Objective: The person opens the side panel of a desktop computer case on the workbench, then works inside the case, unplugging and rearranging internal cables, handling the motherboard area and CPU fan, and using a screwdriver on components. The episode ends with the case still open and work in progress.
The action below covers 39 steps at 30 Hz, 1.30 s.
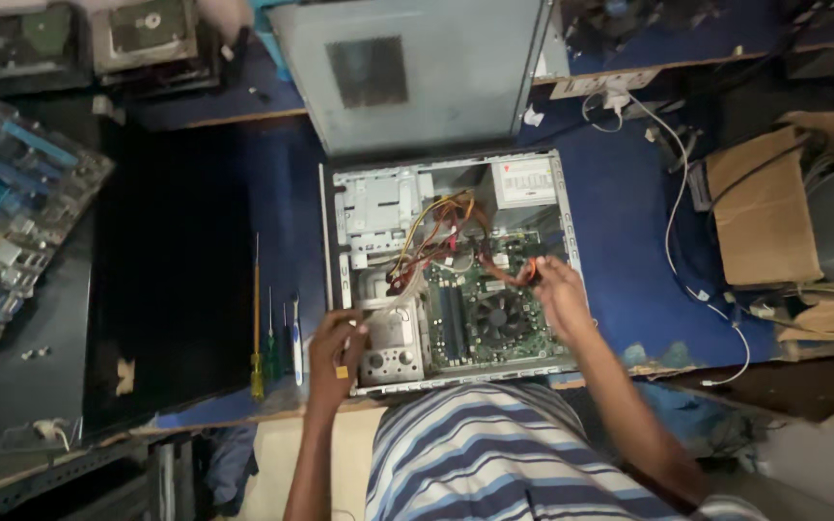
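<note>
Computer case [448,270], open on its side, lies on the blue tabletop [620,222] directly in front of the person, its interior facing up. Both hands are at this case. The left hand [336,349] rests on the case's near left corner, fingers curled over the edge beside the silver drive cage [390,349]; a small yellow object shows at its fingers, but whether the hand truly grips it cannot be told. The right hand [560,294] reaches into the case's right side, above the green motherboard [480,309], fingers bent toward a reddish-orange cable [514,275]; it appears to pinch the cable, though the contact is too small to be sure. Inside the case, the round black cooling fan [500,318] sits just left of the right hand, and a bundle of coloured wires [431,236] runs across the middle toward the power supply [523,181] at the case's far right corner. The detached grey side panel [407,72] lies just beyond the case's far edge. Left of the case, several screwdrivers [272,328] lie in a row, the yellow-handled one farthest from the case and the nearest just beside the left hand. Well left of the case sits a blue circuit board [12,212]. Right of the case, white cables [678,222] trail toward cardboard boxes [764,207].
</note>
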Available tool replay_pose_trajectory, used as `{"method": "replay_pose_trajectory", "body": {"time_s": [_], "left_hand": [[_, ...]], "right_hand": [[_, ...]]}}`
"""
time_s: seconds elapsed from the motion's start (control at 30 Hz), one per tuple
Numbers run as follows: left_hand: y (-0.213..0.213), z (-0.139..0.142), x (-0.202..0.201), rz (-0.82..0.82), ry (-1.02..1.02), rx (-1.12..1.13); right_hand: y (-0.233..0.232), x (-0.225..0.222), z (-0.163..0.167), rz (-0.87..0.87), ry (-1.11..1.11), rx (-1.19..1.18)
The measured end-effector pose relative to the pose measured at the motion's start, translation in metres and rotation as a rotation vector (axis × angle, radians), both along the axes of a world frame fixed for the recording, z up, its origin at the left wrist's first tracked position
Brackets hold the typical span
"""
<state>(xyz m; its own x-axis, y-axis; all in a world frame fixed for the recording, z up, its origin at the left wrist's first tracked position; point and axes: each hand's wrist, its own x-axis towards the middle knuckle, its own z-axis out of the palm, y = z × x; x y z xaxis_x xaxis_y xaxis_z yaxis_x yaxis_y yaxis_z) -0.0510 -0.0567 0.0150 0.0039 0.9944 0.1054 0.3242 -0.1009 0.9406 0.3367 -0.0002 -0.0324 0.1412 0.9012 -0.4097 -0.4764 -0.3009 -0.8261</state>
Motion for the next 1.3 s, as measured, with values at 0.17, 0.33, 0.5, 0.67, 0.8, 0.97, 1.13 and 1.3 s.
{"method": "replay_pose_trajectory", "body": {"time_s": [0.17,0.33,0.5,0.67,0.8,0.97,1.13,1.3], "left_hand": [[-0.007,0.016,0.007,0.003,0.347,0.21],[-0.007,0.021,0.013,0.014,0.371,0.236],[-0.006,0.02,0.013,0.004,0.328,0.186],[-0.006,0.019,0.013,0.027,0.34,0.224],[-0.006,0.02,0.013,0.019,0.334,0.204],[-0.004,0.021,0.013,0.012,0.33,0.232],[-0.008,0.024,0.015,0.013,0.302,0.163],[-0.006,0.027,0.016,0.015,0.3,0.165]], "right_hand": [[0.057,0.015,0.042,0.217,-0.758,0.251],[0.149,0.01,0.094,0.259,-0.956,0.586],[0.228,-0.017,0.124,0.259,-0.737,0.437],[0.269,-0.053,0.102,0.13,-0.904,0.526],[0.27,-0.078,0.076,0.243,-1.307,1.036],[0.246,-0.105,0.06,0.766,-1.329,0.763],[0.271,-0.121,0.056,1.021,-1.528,0.068],[0.279,-0.107,0.044,0.587,-0.93,0.278]]}}
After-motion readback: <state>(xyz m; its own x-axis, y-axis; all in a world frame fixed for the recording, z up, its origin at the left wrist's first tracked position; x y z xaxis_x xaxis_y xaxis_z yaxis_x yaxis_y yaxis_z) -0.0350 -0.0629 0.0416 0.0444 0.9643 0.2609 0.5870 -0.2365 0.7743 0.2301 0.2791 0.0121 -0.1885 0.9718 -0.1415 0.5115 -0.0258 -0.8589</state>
